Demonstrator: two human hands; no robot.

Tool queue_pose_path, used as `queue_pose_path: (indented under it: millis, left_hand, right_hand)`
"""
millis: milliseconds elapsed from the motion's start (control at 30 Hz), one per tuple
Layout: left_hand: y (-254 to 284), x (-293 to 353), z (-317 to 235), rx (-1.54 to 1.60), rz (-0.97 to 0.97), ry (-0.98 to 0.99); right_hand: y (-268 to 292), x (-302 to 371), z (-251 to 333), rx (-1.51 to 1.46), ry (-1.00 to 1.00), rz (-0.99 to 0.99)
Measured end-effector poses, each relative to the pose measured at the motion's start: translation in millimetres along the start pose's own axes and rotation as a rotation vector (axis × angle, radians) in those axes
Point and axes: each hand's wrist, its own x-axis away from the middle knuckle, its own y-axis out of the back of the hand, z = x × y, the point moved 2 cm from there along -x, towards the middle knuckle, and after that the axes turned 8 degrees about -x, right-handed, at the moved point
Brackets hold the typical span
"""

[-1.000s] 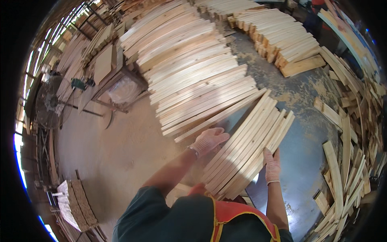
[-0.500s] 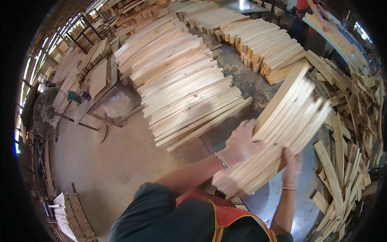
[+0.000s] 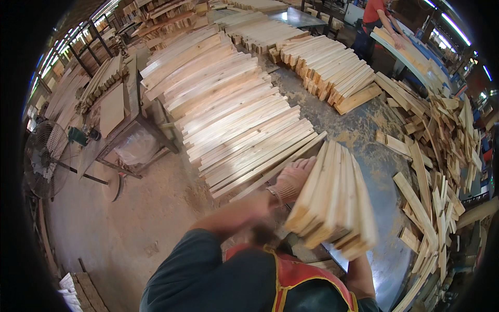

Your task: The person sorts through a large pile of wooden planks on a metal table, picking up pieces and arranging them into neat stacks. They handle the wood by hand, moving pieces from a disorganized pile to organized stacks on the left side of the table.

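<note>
A bundle of pale wooden strips (image 3: 338, 192) is tilted up in front of me, its cut ends toward my body. My gloved left hand (image 3: 295, 179) grips the bundle's left side, its fingers pressed along the wood. Behind the strips my right hand is hidden; only my right forearm (image 3: 360, 275) shows below them. To the left, a long row of similar strips (image 3: 234, 114) lies side by side on the metal worktable (image 3: 382, 177). The nearest loose strip of that row is close to my left hand.
Offcuts (image 3: 442, 130) are heaped along the right side. A second row of strips (image 3: 325, 65) lies farther back. A standing fan (image 3: 44, 156) and a wooden bench (image 3: 132, 112) are at left. Another person (image 3: 377, 18) works at a machine at far right.
The bundle has swung from lying slanted to the right to tilting up, its ends now facing me. My right hand has gone out of sight behind it. My view has shifted slightly.
</note>
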Motion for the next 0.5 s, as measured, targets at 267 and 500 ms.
queue_pose_path:
  millis: [267, 500]
  left_hand:
    - [30, 34, 74, -0.673, 0.281, -0.397]
    - [57, 154, 129, 0.103, -0.19, 0.091]
  right_hand:
    - [-139, -29, -8, 0.618, -0.095, 0.139]
    - [-112, -17, 29, -0.751, -0.407, -0.087]
